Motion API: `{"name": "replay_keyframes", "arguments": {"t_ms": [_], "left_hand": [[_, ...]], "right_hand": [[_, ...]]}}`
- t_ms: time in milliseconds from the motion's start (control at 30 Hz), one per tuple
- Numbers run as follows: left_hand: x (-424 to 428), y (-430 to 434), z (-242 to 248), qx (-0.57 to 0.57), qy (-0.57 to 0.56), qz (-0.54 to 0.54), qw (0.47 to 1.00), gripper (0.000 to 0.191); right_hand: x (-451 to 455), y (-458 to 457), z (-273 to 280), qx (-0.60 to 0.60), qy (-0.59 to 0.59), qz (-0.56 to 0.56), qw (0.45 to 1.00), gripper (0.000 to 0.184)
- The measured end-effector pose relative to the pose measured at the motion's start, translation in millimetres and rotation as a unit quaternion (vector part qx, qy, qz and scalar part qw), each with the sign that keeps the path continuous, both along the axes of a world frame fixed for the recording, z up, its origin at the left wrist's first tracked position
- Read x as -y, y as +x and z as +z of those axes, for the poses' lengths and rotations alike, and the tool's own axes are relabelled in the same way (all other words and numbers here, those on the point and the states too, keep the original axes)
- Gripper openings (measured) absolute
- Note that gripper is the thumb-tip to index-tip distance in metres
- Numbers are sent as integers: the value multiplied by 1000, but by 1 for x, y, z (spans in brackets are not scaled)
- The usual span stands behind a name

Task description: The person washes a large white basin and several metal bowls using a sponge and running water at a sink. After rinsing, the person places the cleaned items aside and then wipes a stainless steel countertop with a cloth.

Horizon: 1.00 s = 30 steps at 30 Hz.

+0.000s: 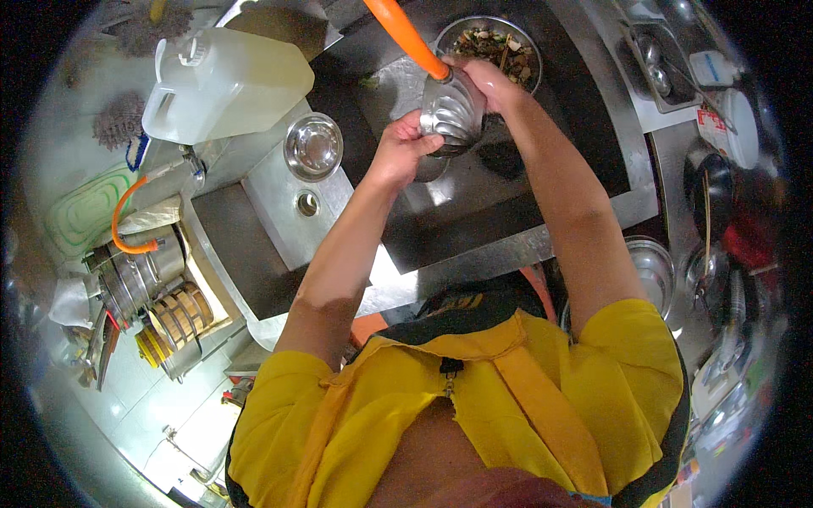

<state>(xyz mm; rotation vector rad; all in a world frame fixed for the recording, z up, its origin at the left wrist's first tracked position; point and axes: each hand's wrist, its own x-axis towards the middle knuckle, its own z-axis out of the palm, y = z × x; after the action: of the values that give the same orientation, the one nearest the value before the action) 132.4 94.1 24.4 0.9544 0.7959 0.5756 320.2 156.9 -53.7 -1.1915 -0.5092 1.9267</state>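
My left hand [406, 149] grips the near left rim of a shiny metal bowl [448, 114], thumb over its edge. On the bowl's far right side is my right hand [486, 82], its fingers partly hidden behind the bowl. The end of an orange hose [409, 38] points down into the bowl, which seems to hold rippling water. The bowl is over a dark sink basin [457, 235]. Behind my right hand stands a round metal strainer or bowl [540, 60] with food scraps and a wooden stick. Another round metal piece [432, 170] lies partly hidden beneath the held bowl.
A small steel bowl [313, 147] sits on the ledge beside a drain hole [308, 203], left of the basin. A large translucent jug [235, 89] is at the back left. Knives and round chopping boards [184, 314] stand in a rack at left. Pans and utensils line the right counter [676, 165].
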Motion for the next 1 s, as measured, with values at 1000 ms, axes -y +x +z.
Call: {"name": "replay_keyframes", "arguments": {"t_ms": [1000], "left_hand": [[-14,0,-10,-79,38,-2,996,25]], "right_hand": [[40,-40,42,485,361,-67,794,27]]}}
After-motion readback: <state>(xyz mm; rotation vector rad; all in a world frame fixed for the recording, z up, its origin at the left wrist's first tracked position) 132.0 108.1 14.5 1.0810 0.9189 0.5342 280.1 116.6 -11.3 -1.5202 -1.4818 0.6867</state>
